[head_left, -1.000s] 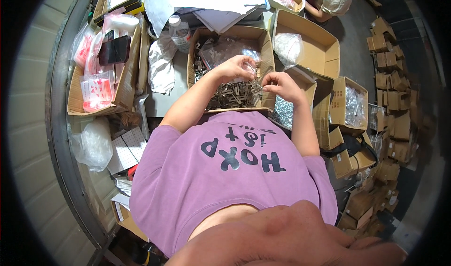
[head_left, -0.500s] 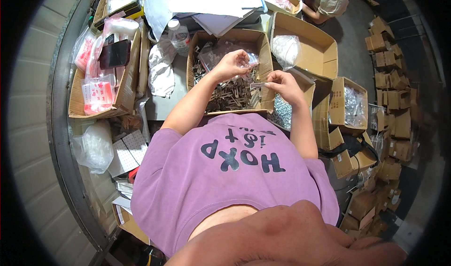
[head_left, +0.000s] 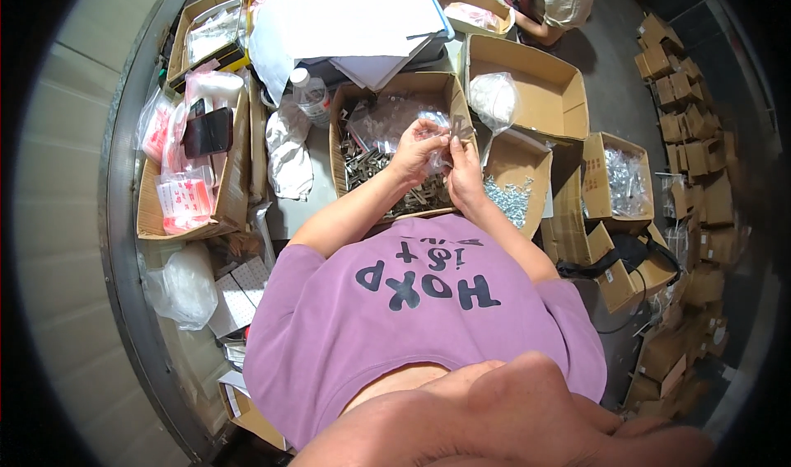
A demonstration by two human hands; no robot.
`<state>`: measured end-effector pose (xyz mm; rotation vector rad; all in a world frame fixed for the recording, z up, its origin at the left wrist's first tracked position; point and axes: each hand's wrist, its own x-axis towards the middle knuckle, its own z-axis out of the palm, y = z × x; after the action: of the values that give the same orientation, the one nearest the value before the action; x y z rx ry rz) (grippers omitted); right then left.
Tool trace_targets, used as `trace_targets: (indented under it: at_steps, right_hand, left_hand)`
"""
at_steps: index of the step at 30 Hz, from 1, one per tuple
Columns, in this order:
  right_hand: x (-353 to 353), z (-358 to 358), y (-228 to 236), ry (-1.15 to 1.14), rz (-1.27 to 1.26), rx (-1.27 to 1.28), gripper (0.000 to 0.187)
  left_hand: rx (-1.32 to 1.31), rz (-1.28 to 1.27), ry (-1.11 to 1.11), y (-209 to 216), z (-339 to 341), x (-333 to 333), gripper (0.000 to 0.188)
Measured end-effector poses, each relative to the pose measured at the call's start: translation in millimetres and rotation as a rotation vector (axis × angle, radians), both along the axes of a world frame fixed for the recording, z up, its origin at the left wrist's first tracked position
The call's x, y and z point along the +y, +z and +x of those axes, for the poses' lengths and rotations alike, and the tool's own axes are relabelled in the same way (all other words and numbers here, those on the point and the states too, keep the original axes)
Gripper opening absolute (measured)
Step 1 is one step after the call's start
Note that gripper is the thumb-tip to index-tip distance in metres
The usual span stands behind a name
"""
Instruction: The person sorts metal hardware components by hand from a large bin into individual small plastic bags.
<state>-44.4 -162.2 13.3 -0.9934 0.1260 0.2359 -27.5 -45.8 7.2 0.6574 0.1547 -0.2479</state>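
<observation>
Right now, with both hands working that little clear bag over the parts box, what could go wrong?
1. Both hands, left hand and right hand, pinch a small clear bag in mid-air; a slipped grip may drop it into the cardboard box of metal parts.
2. The plastic bottle stands close to the left elbow's side; a sweep could tip it.

Left hand [head_left: 418,150], right hand [head_left: 463,166] together, fingers pinched.

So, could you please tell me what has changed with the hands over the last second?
The left hand and right hand, apart a second ago, have come together over the brown cardboard box of metal parts, both pinching a small clear plastic bag. The boxes around it and the clear plastic bottle stayed put.
</observation>
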Motion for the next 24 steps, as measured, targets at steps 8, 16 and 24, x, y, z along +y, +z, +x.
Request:
trace_targets:
  at_steps: [8,16,24]
  right_hand:
    - [-9.3,6.0,-9.2,-0.061,-0.129,-0.136,0.017]
    - [-42.2,11.7,33.9,0.158,-0.835,-0.374,0.015]
    - [-47.3,9.8,63.4,0.250,-1.190,-0.725,0.023]
  left_hand:
    - [-0.068,0.072,-0.080,-17.9,3.8,-2.0,0.034]
    - [-0.550,1.045,0.017,-12.9,9.3,9.3,0.041]
    - [-0.691,1.135,-0.219,-2.9,3.5,4.8,0.036]
